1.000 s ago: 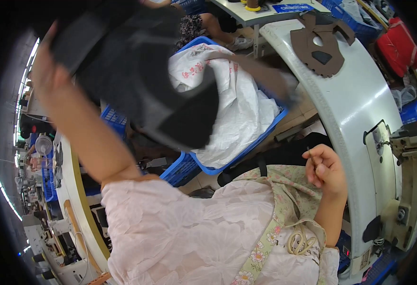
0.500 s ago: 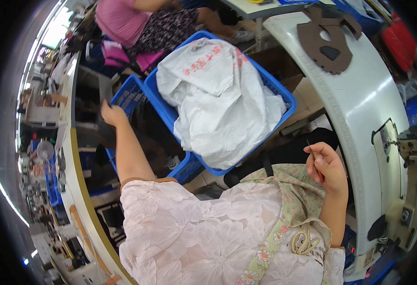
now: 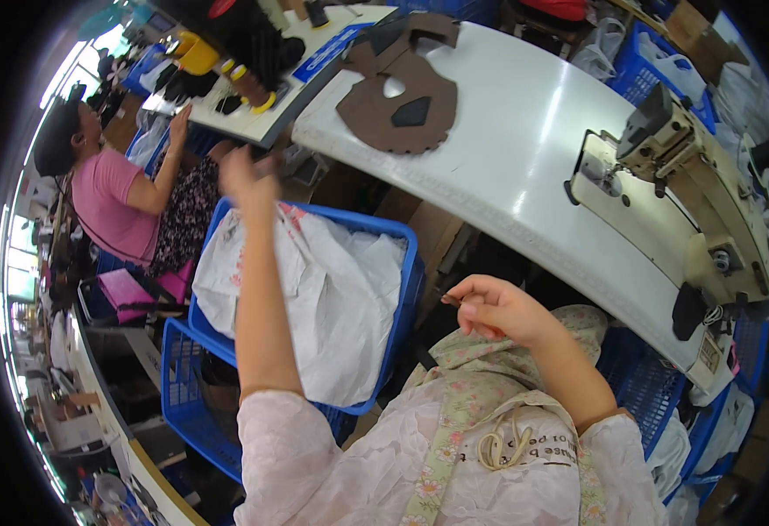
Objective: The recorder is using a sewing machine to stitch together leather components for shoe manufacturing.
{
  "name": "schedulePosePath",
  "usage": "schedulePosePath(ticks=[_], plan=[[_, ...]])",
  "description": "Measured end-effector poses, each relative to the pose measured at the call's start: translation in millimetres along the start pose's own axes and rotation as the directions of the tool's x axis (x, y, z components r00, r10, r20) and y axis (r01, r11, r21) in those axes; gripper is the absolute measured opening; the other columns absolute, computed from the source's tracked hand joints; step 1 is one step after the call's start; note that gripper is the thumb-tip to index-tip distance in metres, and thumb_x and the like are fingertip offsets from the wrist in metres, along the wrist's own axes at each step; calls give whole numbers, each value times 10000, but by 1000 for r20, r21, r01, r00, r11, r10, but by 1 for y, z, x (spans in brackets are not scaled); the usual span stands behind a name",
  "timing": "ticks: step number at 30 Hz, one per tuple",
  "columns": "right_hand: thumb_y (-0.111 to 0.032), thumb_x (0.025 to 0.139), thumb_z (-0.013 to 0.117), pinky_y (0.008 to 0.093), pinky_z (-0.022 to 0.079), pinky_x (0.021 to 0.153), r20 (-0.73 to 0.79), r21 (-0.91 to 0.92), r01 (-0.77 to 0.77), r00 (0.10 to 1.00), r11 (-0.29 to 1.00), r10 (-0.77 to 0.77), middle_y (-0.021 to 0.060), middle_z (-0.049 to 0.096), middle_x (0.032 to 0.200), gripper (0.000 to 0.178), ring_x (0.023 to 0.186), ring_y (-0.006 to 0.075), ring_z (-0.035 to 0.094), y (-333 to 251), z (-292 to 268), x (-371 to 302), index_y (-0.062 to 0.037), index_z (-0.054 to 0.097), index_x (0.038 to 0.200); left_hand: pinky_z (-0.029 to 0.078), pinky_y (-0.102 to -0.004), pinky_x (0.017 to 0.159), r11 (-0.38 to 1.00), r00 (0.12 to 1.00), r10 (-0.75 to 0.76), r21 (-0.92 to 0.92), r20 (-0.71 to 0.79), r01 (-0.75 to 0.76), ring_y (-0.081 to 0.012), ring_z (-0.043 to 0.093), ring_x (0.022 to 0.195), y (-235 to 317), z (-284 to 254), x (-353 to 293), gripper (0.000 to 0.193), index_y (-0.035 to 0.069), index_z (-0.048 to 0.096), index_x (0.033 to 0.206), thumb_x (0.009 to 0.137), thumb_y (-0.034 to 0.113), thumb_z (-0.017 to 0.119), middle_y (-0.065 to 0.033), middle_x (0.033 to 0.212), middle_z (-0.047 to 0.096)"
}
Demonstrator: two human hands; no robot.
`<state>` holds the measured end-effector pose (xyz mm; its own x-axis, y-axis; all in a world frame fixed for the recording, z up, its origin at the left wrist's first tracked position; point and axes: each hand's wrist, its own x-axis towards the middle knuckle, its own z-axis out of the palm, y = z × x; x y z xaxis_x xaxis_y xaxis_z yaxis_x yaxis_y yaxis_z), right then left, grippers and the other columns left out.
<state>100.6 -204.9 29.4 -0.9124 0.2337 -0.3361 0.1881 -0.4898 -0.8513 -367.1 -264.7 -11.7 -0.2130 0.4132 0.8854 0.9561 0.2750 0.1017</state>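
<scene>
My left hand (image 3: pixel 251 180), smeared by motion, is stretched out over the far edge of a blue plastic basket (image 3: pixel 412 263); its fingers do not show clearly. Beneath my left forearm a crumpled white woven sack (image 3: pixel 340 298) with red print fills that basket. My right hand (image 3: pixel 498 309) is closed in front of my floral apron, at the near edge of the white table. Between its fingertips a small dark tip shows; the rest of this thin thing is hidden. Brown cut pieces with dark patches (image 3: pixel 397 101) lie on the far part of the table.
A sewing machine (image 3: pixel 682 175) stands on the white table (image 3: pixel 524 158) to my right. Another blue basket (image 3: pixel 183 386) is at the lower left. A co-worker in pink (image 3: pixel 113 197) sits at the far left, beside a bench with thread spools (image 3: pixel 248 83).
My view has turned to the right. My left hand has gone from beside the left basket to beyond the sack. My right hand remains closed, the thin dark thing now less visible.
</scene>
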Motion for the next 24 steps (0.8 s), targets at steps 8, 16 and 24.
schedulePosePath(ticks=[8,16,24], plan=[[-169,959,582,181,325,454,-264,-44,99,958,994,-108,56,652,807,268,531,31,456,-6,-29,-59,-44,565,1195,191,-455,1171,943,684,-300,97,665,319,-429,306,1385,219,166,67,1026,-44,324,1448,753,627,670,-350,1434,364],[-177,976,563,183,341,465,-389,84,171,913,982,-126,52,639,802,283,541,34,464,23,-65,-86,-30,549,1218,406,-447,1033,931,603,-332,149,725,333,-397,554,1183,242,163,105,1023,-39,355,1406,669,559,735,-275,1236,580],[-169,970,563,180,337,458,-387,92,197,910,976,-147,52,645,799,282,536,27,463,21,-71,-91,-30,552,1214,421,-376,997,599,790,-487,-517,372,612,-302,519,1169,171,156,218,983,-43,415,1340,616,400,912,-230,1294,502]])
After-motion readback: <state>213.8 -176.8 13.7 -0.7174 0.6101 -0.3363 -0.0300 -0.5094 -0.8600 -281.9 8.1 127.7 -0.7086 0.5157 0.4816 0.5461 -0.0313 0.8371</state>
